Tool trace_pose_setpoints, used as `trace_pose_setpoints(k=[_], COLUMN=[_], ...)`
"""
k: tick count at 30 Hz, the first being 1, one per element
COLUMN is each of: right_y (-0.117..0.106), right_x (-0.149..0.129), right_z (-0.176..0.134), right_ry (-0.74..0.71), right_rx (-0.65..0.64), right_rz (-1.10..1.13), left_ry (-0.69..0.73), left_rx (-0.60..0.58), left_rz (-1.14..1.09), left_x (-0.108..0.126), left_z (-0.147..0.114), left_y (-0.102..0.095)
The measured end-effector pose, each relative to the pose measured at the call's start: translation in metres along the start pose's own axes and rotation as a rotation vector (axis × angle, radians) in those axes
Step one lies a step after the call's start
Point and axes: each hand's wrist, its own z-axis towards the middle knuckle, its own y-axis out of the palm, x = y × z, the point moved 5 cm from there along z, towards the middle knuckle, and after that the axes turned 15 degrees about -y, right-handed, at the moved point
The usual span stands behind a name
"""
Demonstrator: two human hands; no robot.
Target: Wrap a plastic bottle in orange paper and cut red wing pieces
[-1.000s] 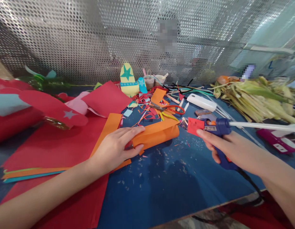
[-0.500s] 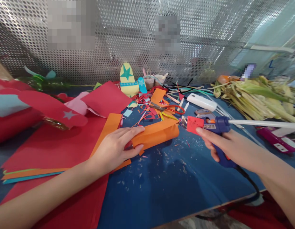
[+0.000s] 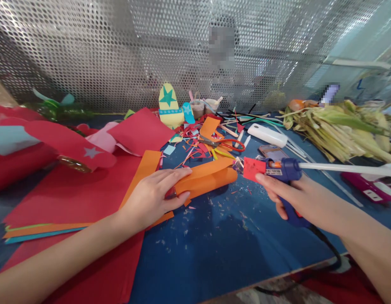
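Note:
My left hand [image 3: 154, 196] grips the near end of an orange paper roll [image 3: 211, 181], thumb below and fingers on top. A loose paper flap lies along the roll's upper side, its far edge lifted a little. In my right hand [image 3: 287, 190] is a blue hot glue gun [image 3: 285, 169], with a long white glue stick [image 3: 343, 167] sticking out of its back. A small red paper piece [image 3: 254, 168] covers part of its front. The gun's nozzle points left at the far end of the flap; whether it touches the paper I cannot tell.
Red paper sheets [image 3: 78, 194] lie stacked at left. Behind the roll are scissors [image 3: 236, 144], paper scraps and a yellow paper shape with a star [image 3: 168, 99]. Corn husks [image 3: 337, 131] and a purple device [image 3: 369, 185] are at right. A perforated metal panel [image 3: 170, 50] stands behind.
My right hand has moved slightly left with the glue gun, bringing its nozzle to the end of the flap. The flap's far end has shifted slightly; my left hand stays put.

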Motion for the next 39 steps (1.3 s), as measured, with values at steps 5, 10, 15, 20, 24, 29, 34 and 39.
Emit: trace_pose_setpoints(k=[5,10,15,20,24,29,34,39], right_y=[-0.004,-0.007,0.002,0.006,-0.001,-0.009,-0.011,0.01], right_x=[0.005,0.008,-0.004,-0.007,-0.002,0.004,0.013,0.015], right_z=[0.0,0.001,0.002,0.003,0.002,-0.004,-0.019,-0.041], right_ry=[0.052,0.07,-0.016,-0.054,0.003,0.048,0.039,0.094], right_rx=[-0.007,0.01,0.007,0.008,0.024,0.03,0.099,0.135], right_rz=[-0.064,-0.043,0.058,0.028,0.029,0.027,-0.003,-0.137], left_ry=[0.009,-0.005,-0.011,-0.013,0.0,0.0,-0.028,-0.032], left_rx=[0.012,0.002,-0.004,-0.007,0.002,0.0,-0.012,-0.001], left_rz=[0.001,-0.011,-0.015,-0.017,-0.01,-0.004,-0.014,-0.015], left_x=[0.001,-0.001,-0.002,-0.001,-0.001,-0.001,-0.002,-0.001], left_z=[0.001,0.001,0.0,0.0,0.0,0.0,0.0,0.0], left_y=[-0.001,-0.001,0.0,0.0,0.0,0.0,0.001,0.001])
